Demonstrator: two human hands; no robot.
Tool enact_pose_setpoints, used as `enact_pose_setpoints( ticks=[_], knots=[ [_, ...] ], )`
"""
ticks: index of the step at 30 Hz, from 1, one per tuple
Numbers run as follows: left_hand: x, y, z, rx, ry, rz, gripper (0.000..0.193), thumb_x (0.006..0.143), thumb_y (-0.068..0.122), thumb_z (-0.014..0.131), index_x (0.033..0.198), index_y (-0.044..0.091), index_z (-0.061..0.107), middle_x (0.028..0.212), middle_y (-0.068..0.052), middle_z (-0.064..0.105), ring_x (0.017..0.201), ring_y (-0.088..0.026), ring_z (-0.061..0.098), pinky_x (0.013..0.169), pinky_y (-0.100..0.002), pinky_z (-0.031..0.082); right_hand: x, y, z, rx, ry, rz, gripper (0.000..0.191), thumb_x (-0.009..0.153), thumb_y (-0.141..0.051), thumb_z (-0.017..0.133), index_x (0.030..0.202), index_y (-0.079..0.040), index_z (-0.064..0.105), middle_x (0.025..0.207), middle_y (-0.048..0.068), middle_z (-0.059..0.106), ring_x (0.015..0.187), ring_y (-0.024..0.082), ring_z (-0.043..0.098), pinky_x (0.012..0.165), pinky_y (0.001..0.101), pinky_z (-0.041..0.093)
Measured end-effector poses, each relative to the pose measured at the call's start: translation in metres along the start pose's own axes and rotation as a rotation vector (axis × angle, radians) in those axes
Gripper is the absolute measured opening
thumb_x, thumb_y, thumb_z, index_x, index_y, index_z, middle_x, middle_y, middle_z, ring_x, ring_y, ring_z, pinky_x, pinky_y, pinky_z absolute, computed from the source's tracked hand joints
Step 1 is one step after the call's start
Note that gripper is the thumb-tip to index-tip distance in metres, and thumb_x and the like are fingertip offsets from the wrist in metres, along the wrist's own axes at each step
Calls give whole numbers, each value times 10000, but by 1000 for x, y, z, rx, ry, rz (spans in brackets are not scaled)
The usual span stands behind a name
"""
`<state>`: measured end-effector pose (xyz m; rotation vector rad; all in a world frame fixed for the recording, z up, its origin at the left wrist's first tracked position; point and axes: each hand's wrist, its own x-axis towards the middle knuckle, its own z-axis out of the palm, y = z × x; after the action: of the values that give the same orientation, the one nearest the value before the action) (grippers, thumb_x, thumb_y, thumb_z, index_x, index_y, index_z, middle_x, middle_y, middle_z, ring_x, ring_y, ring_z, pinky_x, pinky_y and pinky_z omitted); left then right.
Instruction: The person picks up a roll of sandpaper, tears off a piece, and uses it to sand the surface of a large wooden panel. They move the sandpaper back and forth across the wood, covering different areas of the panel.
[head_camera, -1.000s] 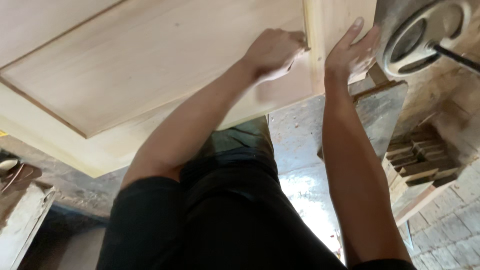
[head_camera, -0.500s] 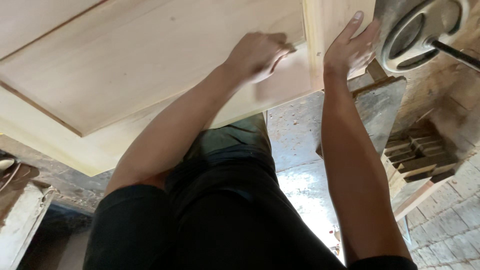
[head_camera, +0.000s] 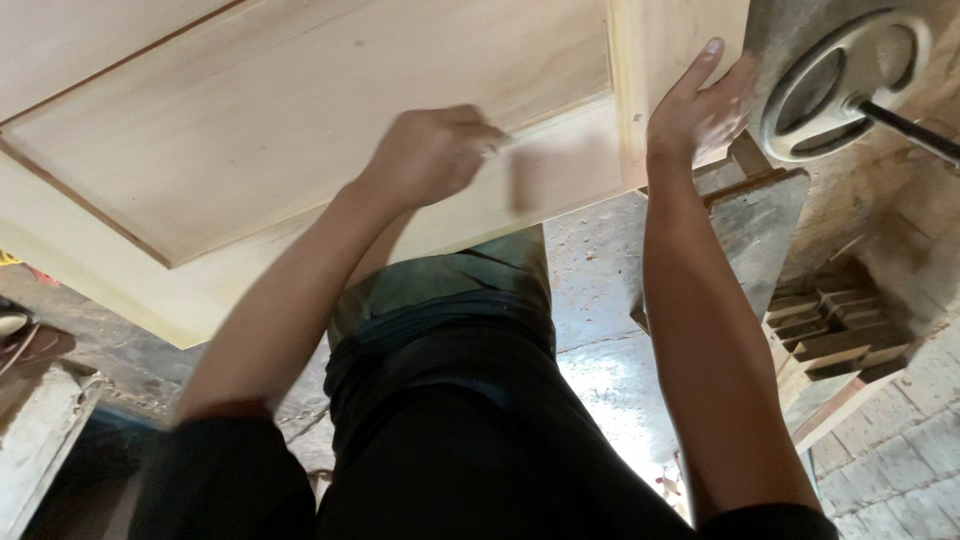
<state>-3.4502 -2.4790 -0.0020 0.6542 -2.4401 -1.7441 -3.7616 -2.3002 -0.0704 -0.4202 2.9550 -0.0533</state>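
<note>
Left grip (head_camera: 430, 155) clenches blurred sandpaper; right hand (head_camera: 695, 110) lies flat on smooth pale door panel (head_camera: 300, 110).

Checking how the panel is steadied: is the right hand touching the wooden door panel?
Touching. The head view shows the right hand laid flat, palm and fingers against the wooden door panel near its edge.

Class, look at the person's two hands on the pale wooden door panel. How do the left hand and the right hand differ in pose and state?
The left hand is curled shut over the recessed part of the wooden door panel and looks motion-blurred; the right hand is open, fingers stretched, and sharper. The left hand lies on the panel's face; the right hand presses flat at the frame's edge beside a metal handwheel. Both are bare and touch the same panel.
</note>
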Motion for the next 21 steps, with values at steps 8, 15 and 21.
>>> enact_pose_setpoints(
  ticks=[8, 15, 21],
  knots=[
    [-26, 59, 19, -320, 222, -510, 171, 1006, 154, 667, 1079, 113, 816, 786, -108, 741, 629, -195, 601, 517, -297, 474, -11, -22, -26, 25, -68, 1, 627, 1039, -622, 291, 1297, -110, 543, 1326, 122, 658, 1312, 324, 586, 1141, 538, 398],
    [-3, 91, 125, -526, 388, -524, 294, 923, 185, 715, 1155, 5, 734, 989, -160, 790, 863, -220, 755, 797, -330, 596, -2, -27, -31, -92, 147, -158, 653, 1097, -632, 322, 1396, -71, 476, 1401, 245, 503, 1301, 436, 452, 1107, 679, 250],
    [13, 129, 173, -410, 576, -406, 323, 921, 150, 725, 1154, -59, 647, 1004, -157, 739, 924, -240, 730, 814, -364, 586, -7, -29, -62, 81, -120, -71, 710, 1027, -578, 428, 1536, -89, 348, 1543, 169, 440, 1434, 327, 387, 1186, 584, 252]
  ],
)
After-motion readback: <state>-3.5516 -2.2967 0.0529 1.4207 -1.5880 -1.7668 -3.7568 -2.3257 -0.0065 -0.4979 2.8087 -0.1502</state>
